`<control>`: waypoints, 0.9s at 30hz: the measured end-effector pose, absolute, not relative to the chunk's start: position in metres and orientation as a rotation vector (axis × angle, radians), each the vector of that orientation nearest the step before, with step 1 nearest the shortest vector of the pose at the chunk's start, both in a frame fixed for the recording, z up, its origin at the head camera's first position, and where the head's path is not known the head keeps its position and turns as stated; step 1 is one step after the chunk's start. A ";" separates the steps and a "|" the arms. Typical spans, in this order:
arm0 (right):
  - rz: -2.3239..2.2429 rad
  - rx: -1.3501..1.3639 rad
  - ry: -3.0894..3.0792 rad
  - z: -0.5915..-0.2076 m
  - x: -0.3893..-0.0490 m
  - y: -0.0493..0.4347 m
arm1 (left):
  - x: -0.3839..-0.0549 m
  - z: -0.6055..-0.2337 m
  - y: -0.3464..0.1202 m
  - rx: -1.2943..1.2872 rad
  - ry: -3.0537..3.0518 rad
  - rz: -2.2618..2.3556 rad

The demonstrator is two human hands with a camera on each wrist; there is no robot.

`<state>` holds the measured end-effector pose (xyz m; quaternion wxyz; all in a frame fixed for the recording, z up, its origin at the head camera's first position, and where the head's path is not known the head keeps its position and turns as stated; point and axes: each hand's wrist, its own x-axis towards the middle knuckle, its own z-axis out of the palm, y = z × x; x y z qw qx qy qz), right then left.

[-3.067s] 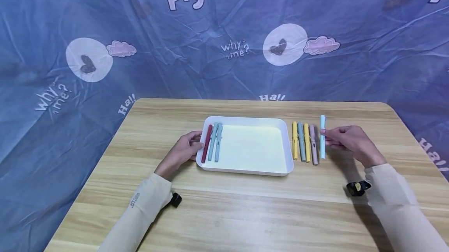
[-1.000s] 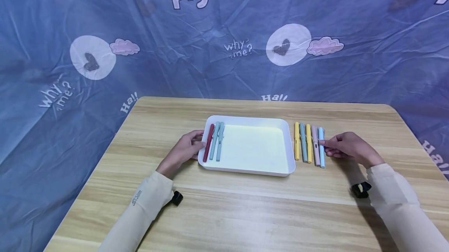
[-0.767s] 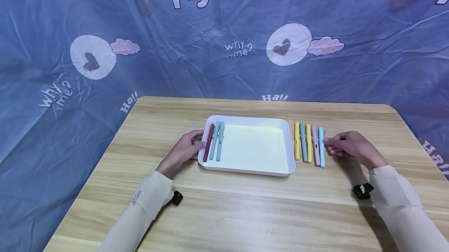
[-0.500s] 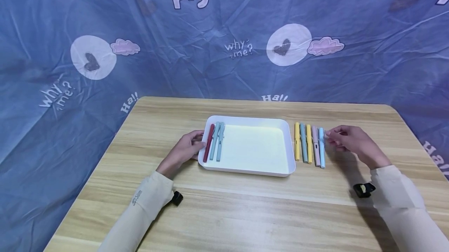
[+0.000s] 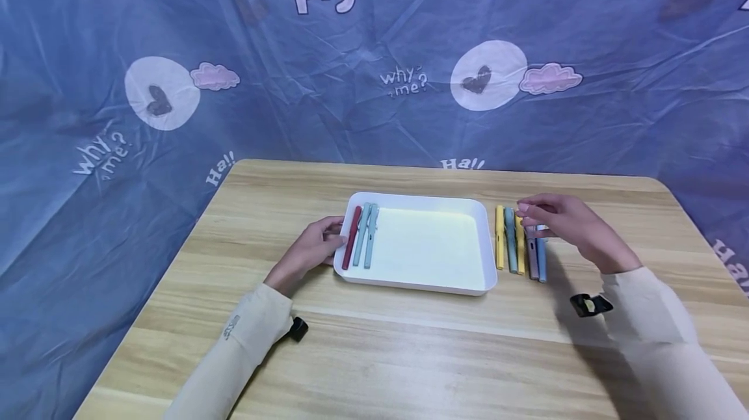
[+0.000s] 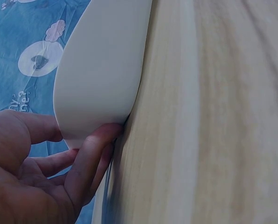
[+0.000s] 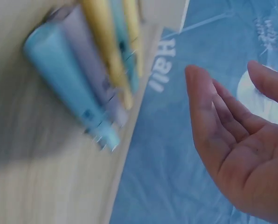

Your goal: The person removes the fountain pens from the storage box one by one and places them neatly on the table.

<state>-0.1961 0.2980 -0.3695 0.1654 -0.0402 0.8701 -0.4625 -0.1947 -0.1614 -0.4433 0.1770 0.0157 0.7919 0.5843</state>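
My left hand (image 5: 304, 251) grips the left end of a white tray (image 5: 421, 288); in the left wrist view its fingers (image 6: 85, 163) press against the tray's outer wall. Inside, along the left side, lie a red pen (image 5: 352, 238) and two grey-blue pens (image 5: 362, 235). Right of the tray, a row holds a yellow pen (image 5: 500, 238), a teal pen (image 5: 512, 244), another yellow pen (image 5: 520, 254), a purple pen (image 5: 532, 257) and a light blue pen (image 5: 541, 261). Over the row's upper part hovers my right hand (image 5: 564, 222), loosely bent and holding nothing, partly hiding several pens.
A wooden table (image 5: 386, 355) bears everything, its far edge running behind the tray. Past that edge hangs a blue printed cloth (image 5: 328, 108). Small black devices (image 5: 591, 305) are strapped at both wrists.
My right hand set the light blue pen down beside the purple one and released it. It then rose and moved left over the row. My left hand stayed on the tray.
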 end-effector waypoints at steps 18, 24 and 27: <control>-1.373 -0.300 2.257 -0.350 -0.220 0.219 | -0.193 -0.438 -0.161 0.036 2.266 1.628; -1.342 -0.359 2.200 -0.348 -0.230 0.186 | -0.193 -0.438 -0.162 0.054 2.249 1.642; -1.308 -0.352 2.193 -0.348 -0.236 0.171 | -0.194 -0.438 -0.162 0.058 2.252 1.638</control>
